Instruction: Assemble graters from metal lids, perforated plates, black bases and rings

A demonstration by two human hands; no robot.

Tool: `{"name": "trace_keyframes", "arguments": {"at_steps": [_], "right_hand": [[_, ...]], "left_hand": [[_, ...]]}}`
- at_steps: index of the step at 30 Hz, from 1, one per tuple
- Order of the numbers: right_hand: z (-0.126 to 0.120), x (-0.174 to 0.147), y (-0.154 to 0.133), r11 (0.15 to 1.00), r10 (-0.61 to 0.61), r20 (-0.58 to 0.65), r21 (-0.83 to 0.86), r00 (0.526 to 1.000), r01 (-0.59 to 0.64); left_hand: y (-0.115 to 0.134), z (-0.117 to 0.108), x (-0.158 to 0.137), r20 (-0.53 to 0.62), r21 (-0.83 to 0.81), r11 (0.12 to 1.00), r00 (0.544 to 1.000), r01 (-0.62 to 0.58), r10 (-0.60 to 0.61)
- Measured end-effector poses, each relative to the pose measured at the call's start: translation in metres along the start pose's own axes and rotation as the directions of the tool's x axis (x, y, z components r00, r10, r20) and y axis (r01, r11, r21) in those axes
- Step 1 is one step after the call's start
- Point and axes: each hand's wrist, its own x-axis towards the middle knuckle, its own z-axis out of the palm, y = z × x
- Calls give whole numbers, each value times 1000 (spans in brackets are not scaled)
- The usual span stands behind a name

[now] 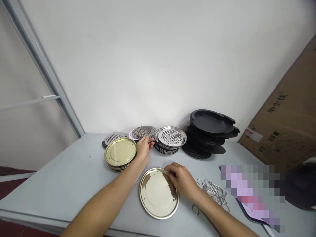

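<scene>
Gold disc [158, 194] lies just left of the right hand [182, 181], whose thumb and fingers pinch its far rim, presumably to steady it while leaving most of its face uncovered. Beyond it, the left hand [143, 148] curls its fingers between the stacked gold discs [120, 152] and the silver grater stack [172, 136], both probably piled for easy reach; whether it grips anything cannot be told.
</scene>
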Motion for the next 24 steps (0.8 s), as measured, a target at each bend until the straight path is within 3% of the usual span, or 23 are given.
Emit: {"name": "trace_keyframes", "arguments": {"at_steps": [6,9,12,14,16,19,21,24], "right_hand": [[1,-1,1,999,-11,-19,-32,1000,11],[-2,-1,-1,999,-15,-104,-35,995,11],[-9,-1,-4,996,24,-221,87,975,-5],[-14,0,-6,963,112,-266,266,958,-38],[-18,1,-6,864,212,-252,500,944,-61],[-22,5,-4,613,302,-141,786,943,-78],[-23,7,-2,487,330,-66,866,942,-110],[-24,9,0,428,373,-25,891,927,-148]], "left_hand": [[6,-11,-23,75,39,999,997,-35,32],[13,-23,-42,151,110,991,986,-81,64],[19,-38,-59,276,151,983,959,-103,58],[22,-47,-66,340,176,979,940,-99,34],[23,-56,-69,394,217,972,919,-90,-3],[26,-65,-70,499,325,943,860,-73,-105],[27,-69,-70,555,402,912,813,-77,-176],[33,-69,-69,611,521,847,738,-103,-286]]}}
